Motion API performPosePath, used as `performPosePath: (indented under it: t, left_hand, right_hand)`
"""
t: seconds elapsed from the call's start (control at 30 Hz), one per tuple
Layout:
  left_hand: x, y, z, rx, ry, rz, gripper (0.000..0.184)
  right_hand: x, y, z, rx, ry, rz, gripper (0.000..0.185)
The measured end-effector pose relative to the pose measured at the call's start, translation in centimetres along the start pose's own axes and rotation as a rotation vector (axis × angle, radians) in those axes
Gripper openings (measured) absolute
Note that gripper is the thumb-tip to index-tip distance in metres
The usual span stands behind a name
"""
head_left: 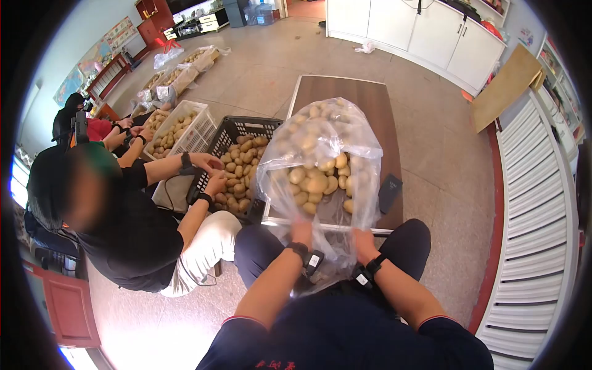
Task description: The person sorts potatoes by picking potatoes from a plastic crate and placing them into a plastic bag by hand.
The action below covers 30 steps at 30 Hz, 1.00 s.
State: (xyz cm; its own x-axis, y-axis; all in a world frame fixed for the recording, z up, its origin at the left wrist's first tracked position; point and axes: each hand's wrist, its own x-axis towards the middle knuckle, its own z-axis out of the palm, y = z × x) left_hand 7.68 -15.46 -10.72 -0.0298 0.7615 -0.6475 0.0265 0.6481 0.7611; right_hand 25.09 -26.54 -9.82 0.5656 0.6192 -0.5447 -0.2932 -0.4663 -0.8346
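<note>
A big clear plastic bag (337,143) of potatoes (316,184) rests on a low brown table (367,94) in front of me, its mouth facing my lap. My left hand (302,234) is closed on the near left edge of the bag, partly veiled by the film. On the near right edge, my right hand (365,243) grips the plastic too, its fingertips partly hidden. Loose film hangs between my wrists over my lap. Inside the opening, several potatoes show uncovered, while others are seen through the plastic.
A black flat object (390,192) lies at the table's right edge. To the left stands a black crate (251,125) of potatoes, where a co-worker's hands (209,169) are at work. Beyond are a white crate (205,131) and more potato bags. A white radiator (530,228) lines the right wall.
</note>
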Motion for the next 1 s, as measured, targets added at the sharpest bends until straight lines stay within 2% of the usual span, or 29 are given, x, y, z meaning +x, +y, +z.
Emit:
performPosePath:
  t: [0.03, 0.07, 0.2, 0.27, 0.3, 0.33, 0.37, 0.4, 0.43, 0.47, 0.5, 0.53, 0.57, 0.6, 0.63, 0.7, 0.77, 0.83, 0.87, 0.9, 1.0]
  left_hand:
    - [0.1, 0.4, 0.1, 0.03, 0.053, 0.02, 0.031]
    - [0.3, 0.9, 0.3, 0.07, 0.112, 0.035, 0.033]
    - [1.5, 3.7, -0.3, 0.073, 0.225, 0.08, 0.043]
    - [1.4, 5.9, -0.8, -0.031, 0.219, 0.115, 0.043]
    - [1.0, 7.3, -0.9, -0.084, 0.217, 0.134, 0.043]
    - [-1.3, 10.2, -0.8, 0.065, 0.412, 0.272, 0.051]
    - [-2.6, 12.1, -0.9, 0.113, 0.459, 0.325, 0.054]
    - [-3.9, 13.9, -1.0, 0.163, 0.508, 0.376, 0.056]
    - [-5.2, 15.8, -1.1, 0.215, 0.56, 0.423, 0.059]
    - [-3.9, 16.2, -1.5, 0.132, 0.391, 0.471, 0.054]
    - [-3.0, 16.9, -1.8, 0.047, 0.221, 0.517, 0.05]
    - [-2.5, 17.8, -2.1, 0.107, 0.104, 0.517, 0.038]
    - [-1.9, 18.6, -2.3, 0.106, 0.112, 0.521, 0.038]
    - [-1.3, 19.2, -2.5, 0.029, -0.069, 0.415, 0.034]
    - [-0.8, 19.7, -2.6, -0.047, -0.248, 0.304, 0.031]
    - [0.3, 20.5, -2.4, -0.14, -0.26, 0.237, 0.024]
    - [2.8, 20.4, -3.7, -0.307, -0.561, 0.153, 0.022]
    - [3.8, 20.0, -3.7, -0.236, -0.468, 0.238, 0.02]
    - [4.6, 19.8, -3.6, -0.228, -0.481, 0.218, 0.027]
    - [5.5, 19.7, -3.7, -0.218, -0.498, 0.193, 0.034]
    - [5.0, 21.0, -3.1, -0.271, -0.377, 0.192, 0.042]
  right_hand:
    - [0.3, -0.5, 0.2, 0.036, 0.151, -0.106, 0.026]
    - [-1.1, -3.0, -0.5, 0.053, 0.098, -0.033, 0.044]
    - [2.0, -3.7, -2.7, 0.015, 0.243, -0.141, 0.056]
    - [2.0, -6.1, -3.4, -0.424, 0.513, -0.509, 0.062]
    - [1.6, -7.7, -3.3, -0.42, 0.509, -0.516, 0.062]
    - [0.0, -10.7, -3.0, -0.518, 0.55, -0.768, 0.06]
    - [-1.0, -12.8, -2.7, -0.616, 0.585, -1.016, 0.058]
    - [-1.0, -13.9, -2.2, -0.614, 0.582, -1.016, 0.058]
    - [-0.8, -15.0, -1.7, -0.514, 0.34, -0.97, 0.053]
    - [-0.3, -15.9, -1.1, -0.411, 0.101, -0.917, 0.048]
    - [0.5, -16.9, -0.3, -0.409, 0.096, -0.922, 0.048]
    - [1.2, -17.6, 0.6, -0.334, -0.171, -0.703, 0.043]
    - [2.0, -18.4, 1.5, -0.254, -0.429, -0.476, 0.039]
    - [3.4, -18.9, 2.1, -0.296, -0.53, -0.436, 0.039]
    - [3.7, -20.0, 2.5, -0.296, -0.537, -0.435, 0.039]
    - [4.2, -22.7, 3.4, -0.466, -0.62, -0.3, 0.038]
    - [5.6, -24.1, 4.6, -0.488, -0.689, -0.243, 0.042]
    - [5.6, -26.3, 6.2, -0.63, -0.641, -0.177, 0.049]
    - [6.4, -26.6, 6.9, -0.654, -0.675, -0.216, 0.061]
    - [7.3, -26.9, 7.7, -0.662, -0.703, -0.22, 0.061]
    - [9.9, -28.2, 9.1, -0.729, -0.569, -0.356, 0.08]
